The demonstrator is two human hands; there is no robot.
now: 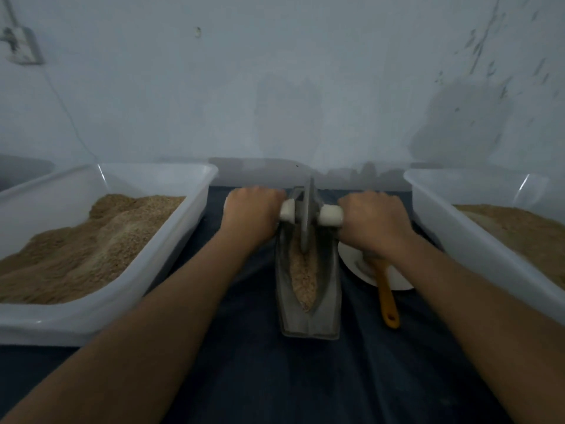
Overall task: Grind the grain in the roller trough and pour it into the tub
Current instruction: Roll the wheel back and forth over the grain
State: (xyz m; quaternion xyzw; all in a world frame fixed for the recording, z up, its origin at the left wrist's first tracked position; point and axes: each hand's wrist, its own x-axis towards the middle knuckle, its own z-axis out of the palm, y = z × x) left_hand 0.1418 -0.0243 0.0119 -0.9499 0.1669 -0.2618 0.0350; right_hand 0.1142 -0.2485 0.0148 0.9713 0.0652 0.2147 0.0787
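My left hand (253, 209) grips the white handle (287, 215) left of the roller (306, 218); my right hand (374, 223) grips its other end. The roller stands at the far end of the trough (308, 289), grain (302, 280) lying before it. Tubs (171, 179) flank the trough on the table (244, 362).

Two tubs (101, 185) (477, 191), one trough (308, 289), one plate (397, 281), one brush (386, 296).

Dark cloth-covered table (244, 377), metal roller trough (330, 289) at centre, white tubs at nine (189, 215) and three o'clock (458, 240), white plate (397, 281) at two
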